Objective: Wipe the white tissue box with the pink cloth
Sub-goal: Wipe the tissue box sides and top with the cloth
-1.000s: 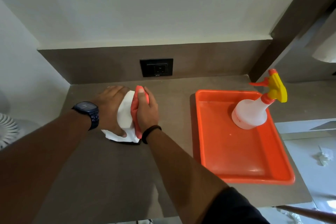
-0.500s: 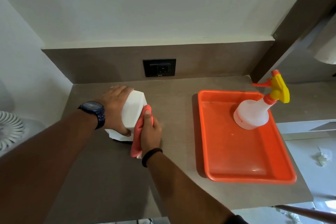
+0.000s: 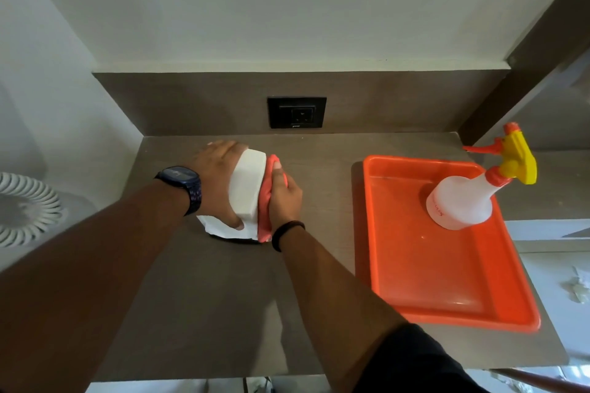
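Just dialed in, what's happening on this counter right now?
A person steadies a white tissue box with the left hand while the right hand presses a pink cloth against the box's right side. Nearby, a translucent spray bottle with a yellow trigger stands in an orange plastic tray.
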`<state>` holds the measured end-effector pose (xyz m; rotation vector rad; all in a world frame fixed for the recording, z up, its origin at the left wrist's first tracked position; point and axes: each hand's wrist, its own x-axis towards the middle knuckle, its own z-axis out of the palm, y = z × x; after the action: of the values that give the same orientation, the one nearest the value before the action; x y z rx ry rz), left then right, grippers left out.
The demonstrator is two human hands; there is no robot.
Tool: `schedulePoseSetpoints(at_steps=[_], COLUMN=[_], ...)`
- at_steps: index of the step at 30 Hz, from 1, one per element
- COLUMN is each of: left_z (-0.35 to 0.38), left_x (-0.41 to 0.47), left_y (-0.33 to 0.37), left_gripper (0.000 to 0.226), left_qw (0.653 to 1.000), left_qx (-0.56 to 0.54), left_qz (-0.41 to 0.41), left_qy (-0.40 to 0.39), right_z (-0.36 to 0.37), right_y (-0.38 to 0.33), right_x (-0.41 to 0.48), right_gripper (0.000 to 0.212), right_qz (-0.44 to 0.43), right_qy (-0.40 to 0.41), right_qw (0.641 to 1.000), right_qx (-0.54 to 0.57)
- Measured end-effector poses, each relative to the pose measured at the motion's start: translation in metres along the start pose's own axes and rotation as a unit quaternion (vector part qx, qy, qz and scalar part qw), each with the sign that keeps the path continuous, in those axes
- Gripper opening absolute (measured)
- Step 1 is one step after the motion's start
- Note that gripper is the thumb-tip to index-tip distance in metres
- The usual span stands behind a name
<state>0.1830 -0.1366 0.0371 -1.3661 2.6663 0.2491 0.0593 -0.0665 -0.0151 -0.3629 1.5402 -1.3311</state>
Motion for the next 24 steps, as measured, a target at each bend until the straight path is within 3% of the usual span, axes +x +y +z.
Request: schedulePoseSetpoints(at_steps=[8, 13, 17, 24], left_z=[0.003, 0.005, 0.005, 0.006], left_x=[0.001, 0.002, 0.002, 0.003], left_y=[-0.002, -0.005, -0.005, -0.005], left_gripper=[0.133, 0.127, 0.126, 0.122], left_qw=[1.0, 0.999, 0.999, 0.999], left_qx=[-0.007, 0.001, -0.001, -0.001], left_qz=[0.011, 0.028, 0.012, 0.009], left_qy=[0.024, 0.035, 0.031, 0.04], right_z=[0.005, 0.015, 0.012, 0.007], right_y=[0.021, -0.013, -0.028, -0.03], right_x=[-0.034, -0.021, -0.01, -0.026], right_gripper=[0.046, 0.037, 0.013, 0.033], right_qz=[0.032, -0.079, -0.073, -0.023], right_qy=[0.055, 0.011, -0.01, 0.027], right_qw=[0.998, 0.997, 0.997, 0.999], right_qx=[0.029, 0.017, 0.016, 0.027])
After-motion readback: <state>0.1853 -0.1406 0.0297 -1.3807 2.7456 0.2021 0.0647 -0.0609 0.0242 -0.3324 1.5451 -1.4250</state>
